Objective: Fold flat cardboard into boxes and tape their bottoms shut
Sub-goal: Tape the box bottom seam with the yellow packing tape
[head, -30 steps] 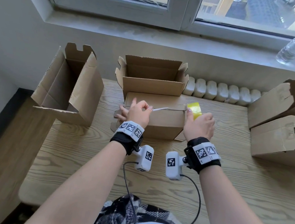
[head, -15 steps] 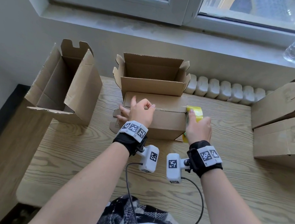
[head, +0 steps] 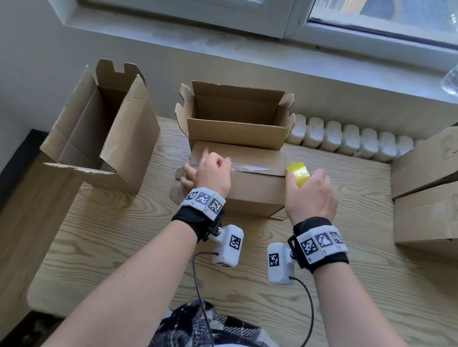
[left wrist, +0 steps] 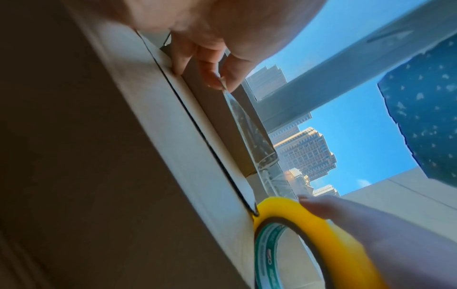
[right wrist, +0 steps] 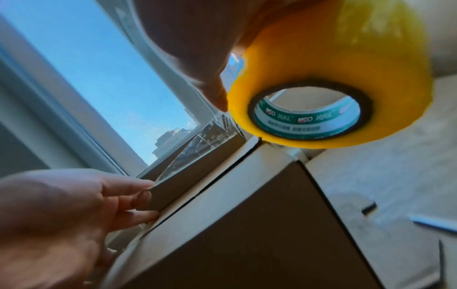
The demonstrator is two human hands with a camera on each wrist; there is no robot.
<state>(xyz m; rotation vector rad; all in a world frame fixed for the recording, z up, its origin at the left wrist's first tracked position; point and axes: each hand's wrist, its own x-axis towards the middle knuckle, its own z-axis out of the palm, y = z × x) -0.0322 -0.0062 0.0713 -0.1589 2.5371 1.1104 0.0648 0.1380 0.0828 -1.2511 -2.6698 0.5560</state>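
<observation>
A wooden table [head: 135, 237] is shown carrying 5 cardboard boxes: 1 open box [head: 104, 130] at 10 o'clock, 1 open box [head: 237, 117] at 12 o'clock, 2 stacked boxes [head: 442, 197] at 3 o'clock, and the box being taped [head: 252, 187] at centre, bottom up. A yellow tape roll [head: 297, 173] is gripped by the curled right hand [head: 312, 200] at that box's right edge. A clear tape strip [head: 251, 168] is stretched over the seam; its free end is pinched by the left hand [head: 213, 176].
</observation>
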